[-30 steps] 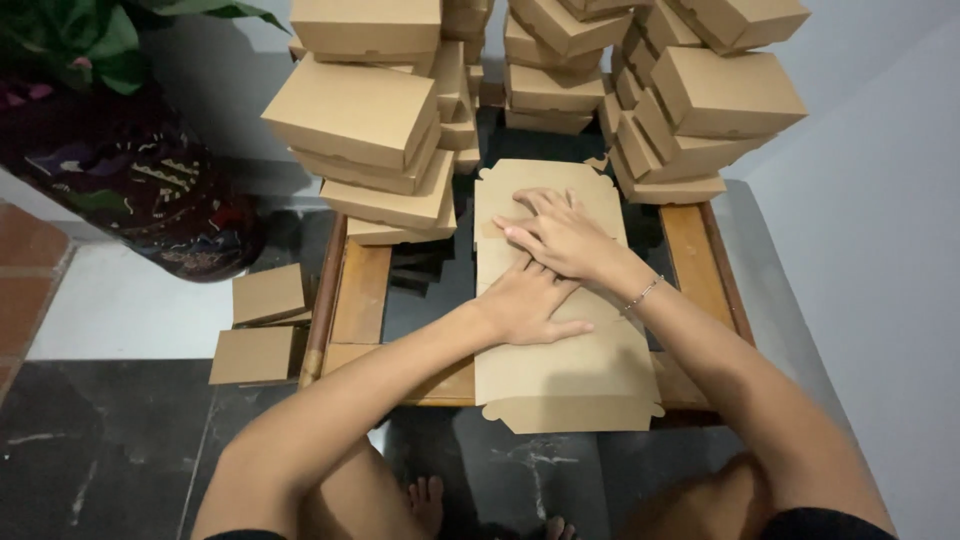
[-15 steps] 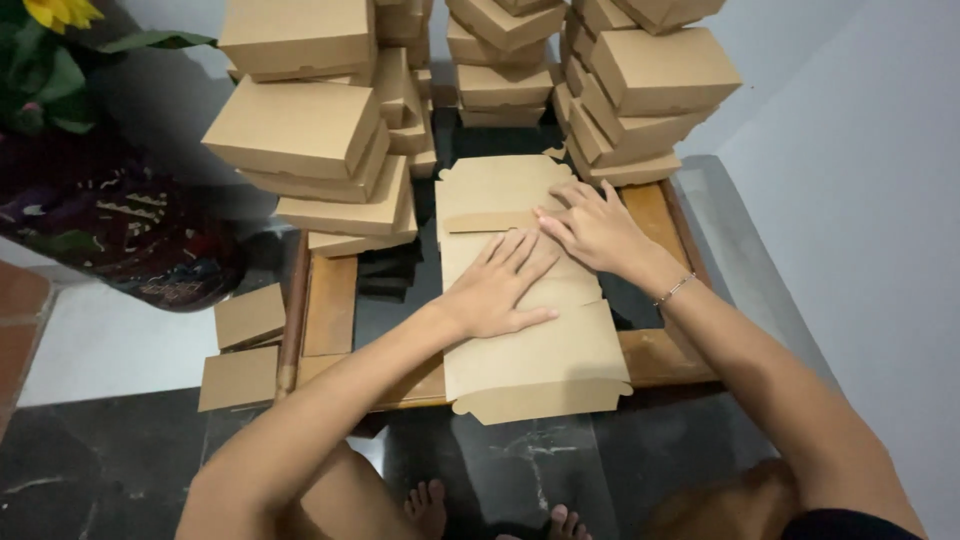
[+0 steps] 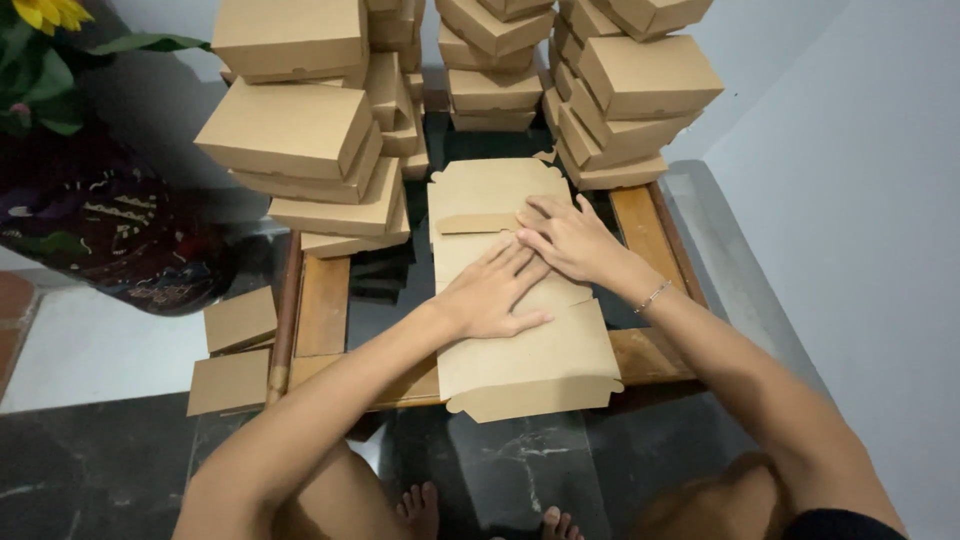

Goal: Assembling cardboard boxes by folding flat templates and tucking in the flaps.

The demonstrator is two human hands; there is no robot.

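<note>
At the far left, a dark patterned vase (image 3: 110, 240) stands on the pale floor, with green leaves and a yellow flower (image 3: 45, 12) above it. Just right of the vase, two small flat cardboard pieces (image 3: 235, 350) lie on the floor beside the low wooden-framed table (image 3: 322, 305). On the table's left part rises a leaning stack of closed brown boxes (image 3: 300, 150), with more stacks (image 3: 490, 60) behind it toward the wall.

At the table's middle lies the flat unfolded cardboard box blank (image 3: 520, 340), its near edge overhanging the table's front rail and its far end reaching toward the rear stacks. The left hand (image 3: 490, 295) rests palm down on the blank's middle, fingers (image 3: 515, 262) stretched out straight and close together, thumb spread to the side; it grips nothing, only presses flat. Just right and slightly farther away, the right hand (image 3: 570, 240) also lies open on the blank, its fingers spread and pointing left across the card beside a small raised fold flap (image 3: 478, 222); its fingertips overlap those of the left hand. A thin bracelet (image 3: 652, 297) circles the right wrist.

Farther right, another tall stack of closed boxes (image 3: 630, 90) stands on the table's far right corner, next to the grey wall (image 3: 860, 200). Bare toes (image 3: 420, 505) show below on the dark marble floor.
</note>
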